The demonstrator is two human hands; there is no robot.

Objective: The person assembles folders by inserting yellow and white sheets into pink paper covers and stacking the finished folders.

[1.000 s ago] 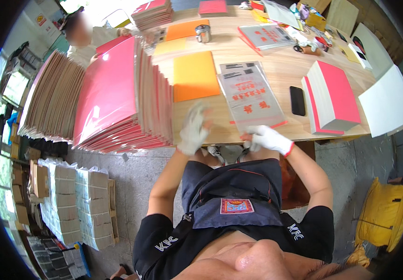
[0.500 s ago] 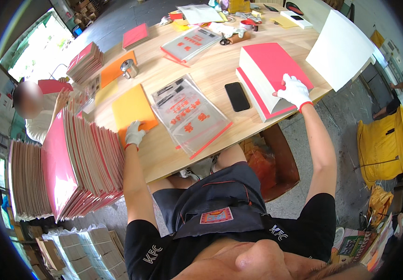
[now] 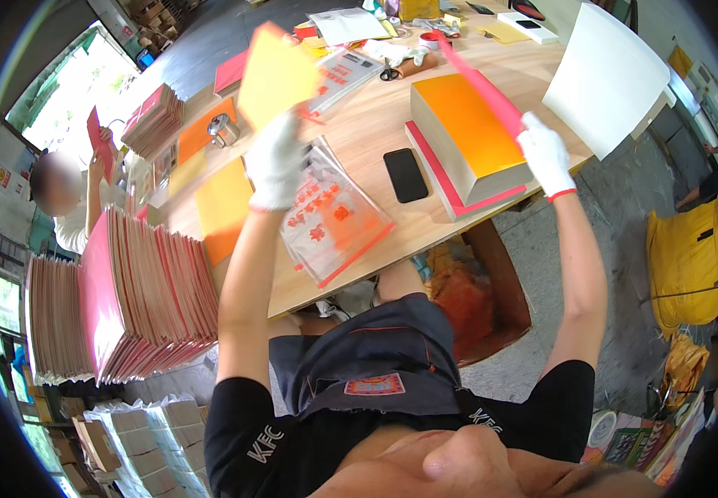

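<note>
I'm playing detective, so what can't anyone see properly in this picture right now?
All in the head view:
Yellow sheet: motion blur hides any fine marks.
Left hand: motion blur hides its exact grip.
Pink sheet: tilted nearly edge-on, hiding its broad face; the right hand covers its near end.
Brown box: the table hides part of it.

Left white-gloved hand (image 3: 276, 162) holds up flat yellow sheet (image 3: 280, 76). Right white-gloved hand (image 3: 546, 154) grips thin pink sheet (image 3: 487, 91) above thick orange-topped stack (image 3: 458, 124). Black rectangular phone (image 3: 406, 175) left of stack.
</note>
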